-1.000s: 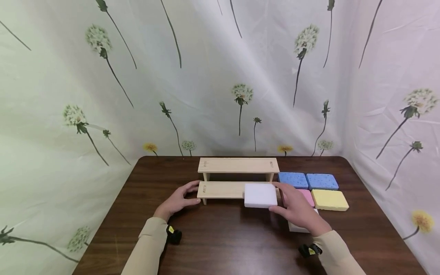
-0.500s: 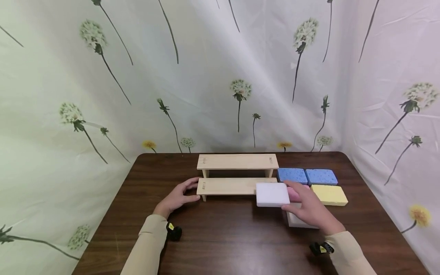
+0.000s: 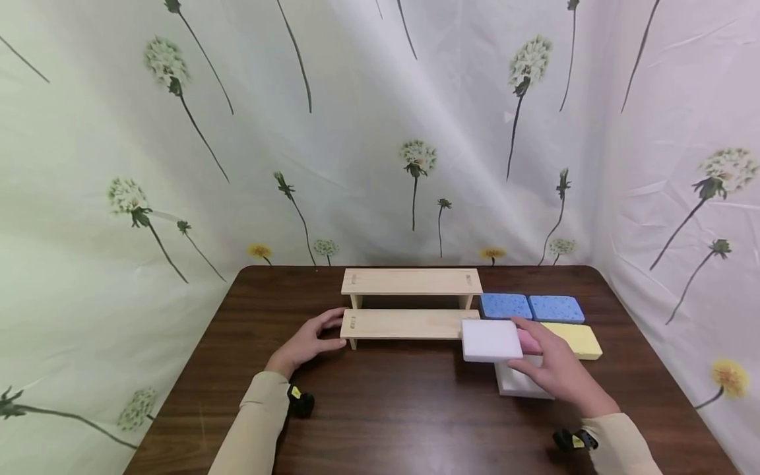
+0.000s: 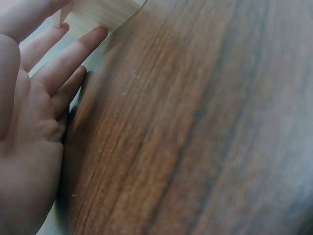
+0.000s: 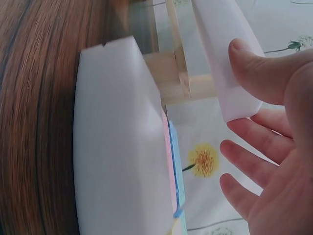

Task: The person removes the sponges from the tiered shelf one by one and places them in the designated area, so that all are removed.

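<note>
My right hand (image 3: 558,373) pinches a white sponge block (image 3: 491,340) between thumb and fingers. The block is in the air, just past the right front corner of the lower wooden shelf (image 3: 410,323). In the right wrist view, the thumb presses on the held block's side. Below it, a second white sponge block (image 3: 525,384) lies on the table, partly covered in the head view by the held one and my hand. My left hand (image 3: 305,344) rests at the lower shelf's left end, its fingers extended; in the left wrist view the fingertips are against or close to the wood.
An upper wooden tier (image 3: 412,282) stands behind the lower shelf. To the right lie two blue sponges (image 3: 506,305), a yellow sponge (image 3: 572,340) and a partly hidden pink sponge (image 3: 528,342). A dandelion-print cloth (image 3: 380,165) hangs behind the brown table (image 3: 380,409).
My right hand has carried the white sponge block rightward, from in front of the lower shelf towards the other white block. The left hand has stayed at the shelf's left end.
</note>
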### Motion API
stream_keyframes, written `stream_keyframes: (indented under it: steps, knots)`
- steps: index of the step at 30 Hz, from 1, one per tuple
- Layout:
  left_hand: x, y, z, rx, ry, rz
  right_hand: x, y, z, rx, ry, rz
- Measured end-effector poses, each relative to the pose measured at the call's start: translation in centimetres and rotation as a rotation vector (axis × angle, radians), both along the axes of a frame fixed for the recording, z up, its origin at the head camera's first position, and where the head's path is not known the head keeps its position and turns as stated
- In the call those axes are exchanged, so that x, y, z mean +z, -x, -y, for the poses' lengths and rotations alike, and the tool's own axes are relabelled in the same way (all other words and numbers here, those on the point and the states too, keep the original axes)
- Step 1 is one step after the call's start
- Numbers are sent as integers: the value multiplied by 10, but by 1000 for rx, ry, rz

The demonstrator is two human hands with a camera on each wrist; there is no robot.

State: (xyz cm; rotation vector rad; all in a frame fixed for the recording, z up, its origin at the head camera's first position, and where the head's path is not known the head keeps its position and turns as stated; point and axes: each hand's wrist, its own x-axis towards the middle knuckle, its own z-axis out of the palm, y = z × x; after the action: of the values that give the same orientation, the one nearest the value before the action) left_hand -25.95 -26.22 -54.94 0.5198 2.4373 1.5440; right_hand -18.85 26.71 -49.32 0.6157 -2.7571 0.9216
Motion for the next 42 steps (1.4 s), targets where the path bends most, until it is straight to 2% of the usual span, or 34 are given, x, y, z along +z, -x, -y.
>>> stream_keyframes:
  steps: [8,19,26,33,38,42]
  knots:
    - [0,0,-1,1,-1,14,-1,-5,-17,-26,-29,-28]
    - [-3,4,1,-4,-14,-1,-2,-11,-39,-52,-59,-48]
    - [-2,3,1,-10,0,-8,0,-18,-53,-82,-55,31]
    - [0,2,1,-6,2,-3,0,-21,-64,-77,-70,34]
    - [0,1,1,-6,-1,-2,0,-25,-72,-92,-78,81]
    - [-1,2,1,-6,-3,-1,-2,-28,-82,-107,-92,43]
